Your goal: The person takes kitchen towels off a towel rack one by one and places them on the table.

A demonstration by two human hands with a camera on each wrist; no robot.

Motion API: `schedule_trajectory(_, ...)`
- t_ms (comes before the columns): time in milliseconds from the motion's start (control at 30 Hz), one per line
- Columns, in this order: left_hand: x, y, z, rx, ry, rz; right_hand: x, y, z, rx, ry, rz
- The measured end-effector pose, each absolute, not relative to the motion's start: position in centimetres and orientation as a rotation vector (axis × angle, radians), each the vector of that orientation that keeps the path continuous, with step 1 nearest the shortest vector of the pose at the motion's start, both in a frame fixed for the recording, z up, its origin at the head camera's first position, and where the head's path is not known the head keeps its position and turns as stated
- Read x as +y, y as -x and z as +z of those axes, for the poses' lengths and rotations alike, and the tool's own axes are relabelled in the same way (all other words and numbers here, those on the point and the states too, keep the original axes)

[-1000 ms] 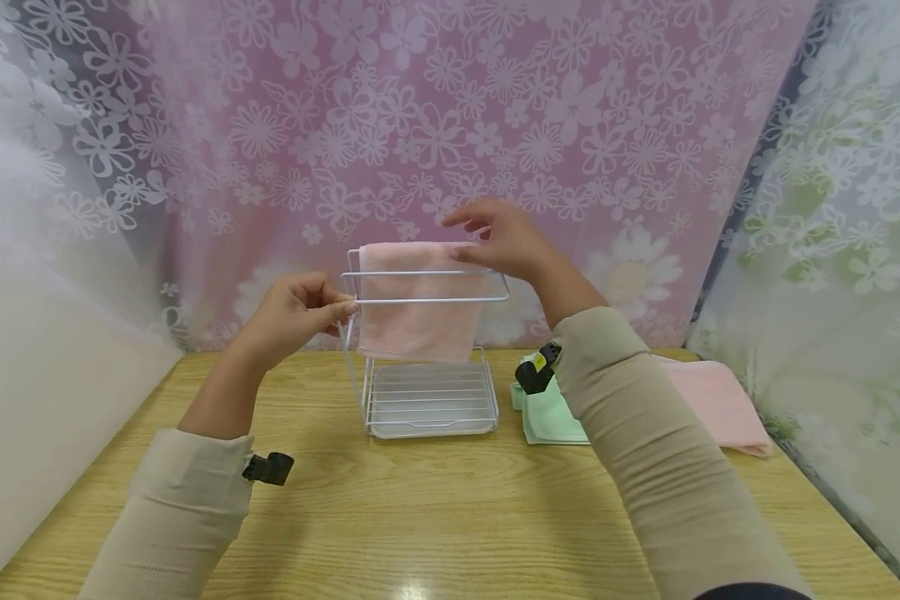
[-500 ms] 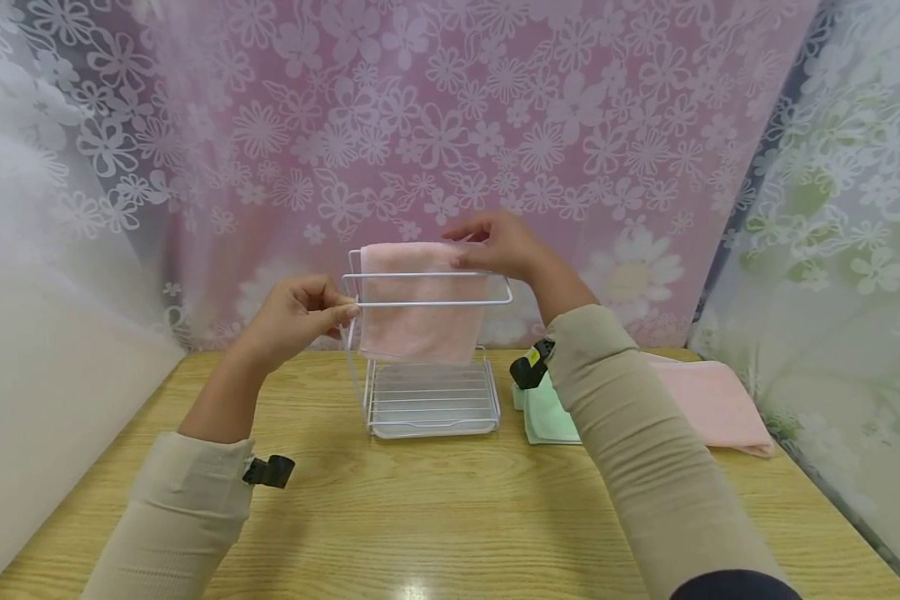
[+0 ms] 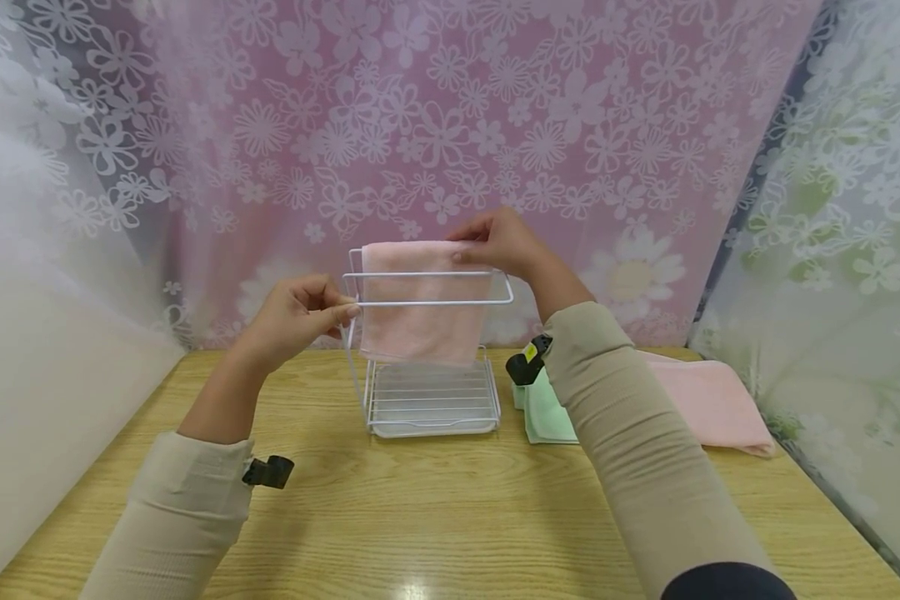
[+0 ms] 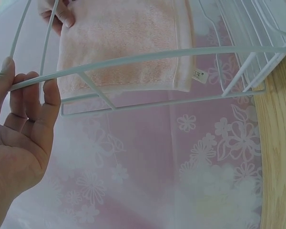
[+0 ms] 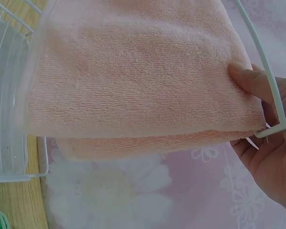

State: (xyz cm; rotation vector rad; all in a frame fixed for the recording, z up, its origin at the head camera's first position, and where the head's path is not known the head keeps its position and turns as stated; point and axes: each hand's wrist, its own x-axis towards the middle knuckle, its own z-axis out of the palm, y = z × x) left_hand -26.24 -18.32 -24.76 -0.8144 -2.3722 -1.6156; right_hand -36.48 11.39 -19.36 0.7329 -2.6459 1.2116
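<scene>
A white wire towel rack (image 3: 429, 303) stands on the table, its top bars raised above a slatted base. Over the rearmost bar hangs a pink towel (image 3: 420, 325), its front and back layers both showing in the right wrist view. My left hand (image 3: 300, 312) pinches the rack's upper left corner between thumb and fingers. At the towel's top right end, my right hand (image 3: 498, 242) pinches the cloth at the bar, thumb in front and fingers behind. A small white label (image 4: 200, 75) sticks out from the towel's hem in the left wrist view.
A white tray (image 3: 435, 429) sits under the rack's base slats. To the right lie a folded green towel (image 3: 547, 417) and another pink towel (image 3: 720, 404), partly covered by the right sleeve. A flowered pink curtain (image 3: 420, 125) rises close behind the rack.
My right hand's raised fingers have come down and closed onto the towel's top edge, and the towel's right side has shifted slightly right. The left hand keeps its hold on the rack.
</scene>
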Motion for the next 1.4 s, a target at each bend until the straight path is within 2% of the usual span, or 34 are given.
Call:
schedule_trajectory(500, -18.2, 26.4, -24.8, -2.351, 0.827, -1.602, 12.1, 36.2, -18.7, -2.438, -0.609, 1.449)
schedule_trajectory(900, -18.3, 26.5, -24.9, -2.367, 0.801, -1.605, 13.2, 35.5, -16.9, -2.349, -0.564, 1.402)
schedule_trajectory(1400, -18.2, 26.6, -24.8, -2.373, 0.781, -1.598, 14.6, 34.5, -16.2, -2.246, -0.629, 1.504)
